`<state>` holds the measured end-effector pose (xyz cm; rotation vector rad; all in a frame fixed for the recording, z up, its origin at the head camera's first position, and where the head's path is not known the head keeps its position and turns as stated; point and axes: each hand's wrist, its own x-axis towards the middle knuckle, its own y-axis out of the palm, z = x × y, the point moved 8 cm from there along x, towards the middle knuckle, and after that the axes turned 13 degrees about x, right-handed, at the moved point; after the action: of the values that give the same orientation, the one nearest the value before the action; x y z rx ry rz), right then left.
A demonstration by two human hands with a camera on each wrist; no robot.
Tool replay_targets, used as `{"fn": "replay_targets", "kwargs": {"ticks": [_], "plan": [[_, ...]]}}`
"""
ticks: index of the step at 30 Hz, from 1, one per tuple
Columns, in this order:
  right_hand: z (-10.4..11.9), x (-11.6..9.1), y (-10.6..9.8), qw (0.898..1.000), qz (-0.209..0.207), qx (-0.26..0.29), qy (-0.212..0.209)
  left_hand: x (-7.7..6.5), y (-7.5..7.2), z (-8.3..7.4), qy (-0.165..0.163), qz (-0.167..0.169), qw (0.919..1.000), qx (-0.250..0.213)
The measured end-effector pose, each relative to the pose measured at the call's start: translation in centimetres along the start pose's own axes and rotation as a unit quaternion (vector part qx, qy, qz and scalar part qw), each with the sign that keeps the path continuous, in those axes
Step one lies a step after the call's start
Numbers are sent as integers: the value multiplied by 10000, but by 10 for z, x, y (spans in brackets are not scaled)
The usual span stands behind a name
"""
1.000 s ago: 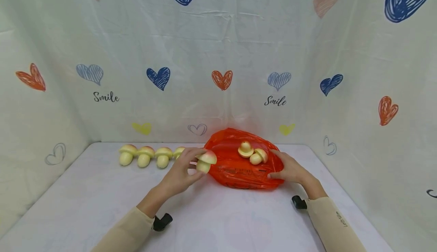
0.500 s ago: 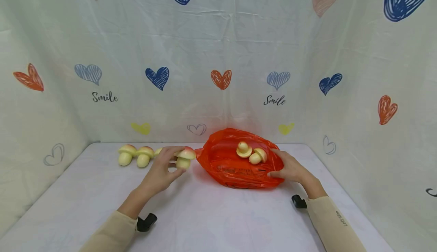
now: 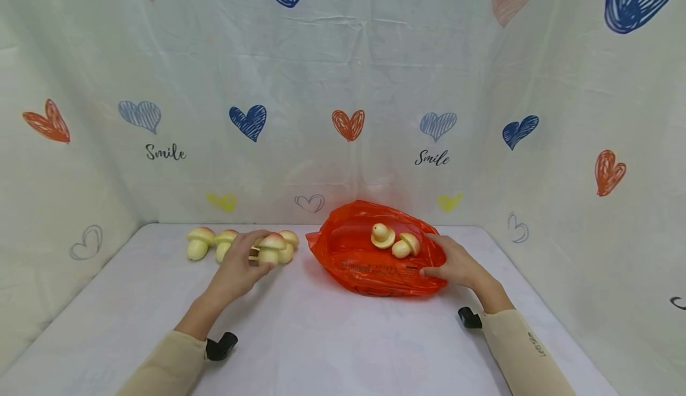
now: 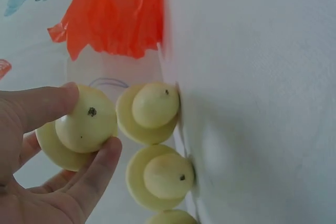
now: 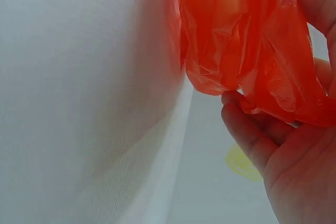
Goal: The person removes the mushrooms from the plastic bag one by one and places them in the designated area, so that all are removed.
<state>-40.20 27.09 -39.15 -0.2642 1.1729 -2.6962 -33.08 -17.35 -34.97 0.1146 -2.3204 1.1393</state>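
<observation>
"Smile" appears twice on the backdrop [image 3: 311, 56], the red bag [image 3: 351, 247] bears unreadable dark print [image 3: 370, 268]; the left hand [image 3: 237, 271] pinches a pink-tinged, pale-yellow mushroom [image 3: 272, 243] beside others [image 3: 199, 243], the right hand [image 3: 457, 263] grips the bag's side

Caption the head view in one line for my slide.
Left hand grips one mushroom near others on the white table; right hand holds the open red bag, two mushrooms inside.

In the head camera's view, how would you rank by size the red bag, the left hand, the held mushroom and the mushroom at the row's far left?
1. Red bag
2. Left hand
3. Held mushroom and far-left mushroom: too alike to rank; fingers partly hide the first.
</observation>
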Motion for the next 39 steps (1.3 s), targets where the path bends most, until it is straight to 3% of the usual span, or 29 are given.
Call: {"fn": "replay_targets", "kwargs": {"ticks": [7,14,39], "plan": [[1,-1,-1,10000,14,0,-49,-1,5,11,-211,299,9992,164],[-2,-1,0,10000,40,-30,-13,-2,12,21,-409,672,9944,708],[-2,0,2,9998,31,-89,-196,-7,22,28,-303,918,9885,1163]]}}
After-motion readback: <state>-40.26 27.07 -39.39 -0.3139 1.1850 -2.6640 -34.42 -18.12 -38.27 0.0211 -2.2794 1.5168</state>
